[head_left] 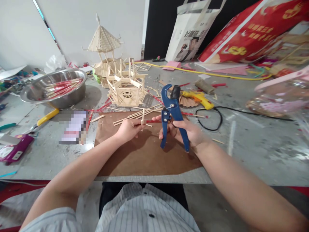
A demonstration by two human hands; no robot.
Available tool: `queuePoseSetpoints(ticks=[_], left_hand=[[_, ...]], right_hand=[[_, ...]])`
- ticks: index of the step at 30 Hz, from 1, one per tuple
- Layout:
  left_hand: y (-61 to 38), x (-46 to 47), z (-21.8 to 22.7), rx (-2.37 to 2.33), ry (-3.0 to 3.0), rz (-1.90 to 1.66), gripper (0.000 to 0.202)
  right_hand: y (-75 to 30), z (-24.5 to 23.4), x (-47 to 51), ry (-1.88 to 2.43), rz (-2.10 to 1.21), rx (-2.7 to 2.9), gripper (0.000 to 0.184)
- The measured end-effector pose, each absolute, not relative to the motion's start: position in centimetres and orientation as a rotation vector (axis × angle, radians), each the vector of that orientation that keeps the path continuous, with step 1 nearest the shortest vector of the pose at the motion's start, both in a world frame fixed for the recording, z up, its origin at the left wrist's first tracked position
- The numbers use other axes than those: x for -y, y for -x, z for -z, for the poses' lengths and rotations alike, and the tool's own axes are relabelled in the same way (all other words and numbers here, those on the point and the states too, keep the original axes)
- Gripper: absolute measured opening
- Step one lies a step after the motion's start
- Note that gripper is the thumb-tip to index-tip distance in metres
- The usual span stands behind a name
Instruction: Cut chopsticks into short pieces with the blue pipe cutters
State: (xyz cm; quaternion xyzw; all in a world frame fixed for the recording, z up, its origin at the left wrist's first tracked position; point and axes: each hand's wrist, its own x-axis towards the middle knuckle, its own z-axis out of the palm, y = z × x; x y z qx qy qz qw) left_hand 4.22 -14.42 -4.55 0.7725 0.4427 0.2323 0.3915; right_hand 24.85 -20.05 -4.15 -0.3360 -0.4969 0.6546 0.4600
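My right hand is wrapped around a blue pipe cutter, whose handles are spread and whose hooked jaw points up. Between finger and thumb, my left hand pinches a small piece of wooden stick standing upright. A red-ended chopstick runs from beside the left fingertips toward the right hand; which hand holds it, I cannot tell. Both hands are above a brown sheet. Loose wooden sticks lie just beyond the left hand.
Behind the sticks stand a hexagonal stick frame and a roofed stick pavilion. A metal bowl of red-ended chopsticks is at left, near a phone. A yellow glue gun and its black cord lie at right.
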Motion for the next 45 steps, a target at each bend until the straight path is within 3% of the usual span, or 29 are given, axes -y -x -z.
queuePoseSetpoints(ticks=[36, 40, 45], left_hand=[[-4.3, 14.0, 5.1, -1.131, -2.07, -0.535, 0.021], [-4.3, 14.1, 4.5, -1.155, -2.063, -0.537, 0.022], [-3.4, 14.4, 2.6, -1.032, -1.706, -0.222, 0.017]], right_hand=[[-25.1, 4.9, 19.4, 0.815, -1.7, 1.136, 0.037], [-25.3, 4.1, 19.5, 1.043, -1.51, 1.16, 0.038], [-25.9, 1.6, 20.7, 1.597, -1.202, 1.375, 0.021]])
